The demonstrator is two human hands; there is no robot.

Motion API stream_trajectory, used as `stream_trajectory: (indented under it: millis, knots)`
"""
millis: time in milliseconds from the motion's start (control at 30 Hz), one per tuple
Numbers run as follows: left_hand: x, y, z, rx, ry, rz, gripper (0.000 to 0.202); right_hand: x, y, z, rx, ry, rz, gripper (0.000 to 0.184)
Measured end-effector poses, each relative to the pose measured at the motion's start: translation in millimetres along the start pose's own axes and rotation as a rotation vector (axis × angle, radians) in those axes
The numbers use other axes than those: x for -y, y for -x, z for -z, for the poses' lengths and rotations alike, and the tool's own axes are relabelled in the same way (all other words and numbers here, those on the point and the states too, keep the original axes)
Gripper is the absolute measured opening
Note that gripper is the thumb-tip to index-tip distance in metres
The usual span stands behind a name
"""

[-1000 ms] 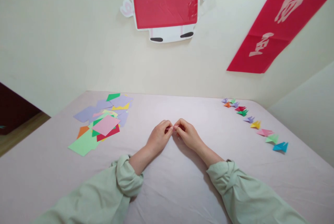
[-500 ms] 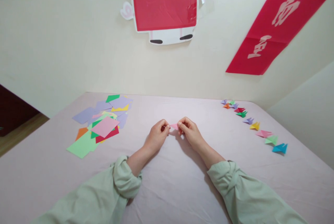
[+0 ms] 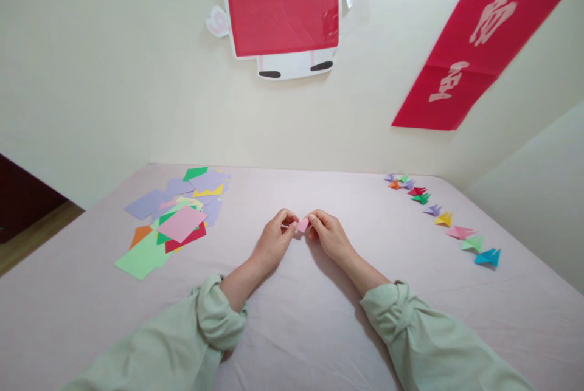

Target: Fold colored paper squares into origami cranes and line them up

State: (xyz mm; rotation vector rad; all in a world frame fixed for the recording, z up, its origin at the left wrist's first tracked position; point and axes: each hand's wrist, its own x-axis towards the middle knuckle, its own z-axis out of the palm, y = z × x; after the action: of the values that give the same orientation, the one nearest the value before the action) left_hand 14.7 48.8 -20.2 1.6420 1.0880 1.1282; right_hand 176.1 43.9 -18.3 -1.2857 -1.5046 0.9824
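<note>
Between my hands, over the middle of the cloth-covered table, is a small folded piece of pink paper (image 3: 302, 225). My left hand (image 3: 276, 237) pinches its left side between thumb and fingertips. On the other side my right hand (image 3: 331, 233) grips the right edge, its fingers closed. Parts of the paper are hidden behind my fingertips. To the left lies a loose pile of coloured paper sheets, with a pink sheet (image 3: 183, 224) on top and a light green sheet (image 3: 142, 257) at its front.
Down the right side of the table (image 3: 292, 342) runs a slanted row of several small folded paper figures, from a purple one at the back to a blue one (image 3: 488, 258) in front. A wall with a red banner (image 3: 449, 69) stands behind.
The pink paper has been turned, so a wider, squarer face shows where a narrow point was. Both hands still hold it, and the view has shifted slightly.
</note>
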Motion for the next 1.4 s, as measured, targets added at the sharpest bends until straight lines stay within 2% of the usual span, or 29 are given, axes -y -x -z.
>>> stream_trajectory:
  millis: [167, 300, 500, 600, 733, 867, 1200, 1400]
  knots:
    - [1.1, -5.3, 0.3, -0.095, 0.182, 0.132, 0.008, 1.8, 2.6, 0.4, 0.029, -0.009, 0.081, 0.029]
    - [-1.1, -5.9, 1.0, -0.082, 0.222, 0.2, 0.009, 3.0, 5.3, -1.9, 0.04, 0.046, 0.123, 0.035]
    - [1.0, -3.6, 0.8, -0.013, 0.176, 0.167, 0.014, 2.2, 5.6, -2.7, 0.019, 0.038, 0.075, 0.018]
    - [-2.4, -2.0, 0.2, 0.023, 0.147, 0.115, 0.019, 1.9, 4.4, -2.3, -0.001, -0.003, 0.048, 0.017]
    - [-11.4, 0.5, -0.7, 0.05, 0.044, 0.064, 0.016, 2.2, 3.1, -2.0, -0.02, -0.033, 0.026, 0.017]
    - [-12.3, 1.7, -1.6, 0.044, 0.027, 0.067, 0.017, 1.6, 3.0, -1.9, -0.013, -0.038, 0.028, 0.018]
    - [5.9, -1.0, -1.6, 0.047, 0.137, 0.087, 0.02, -0.8, 2.8, -1.7, 0.027, -0.049, 0.052, 0.025]
    - [0.7, -1.2, -1.2, -0.004, 0.175, 0.129, 0.04, -0.1, 4.6, -1.6, 0.054, -0.004, 0.072, 0.023]
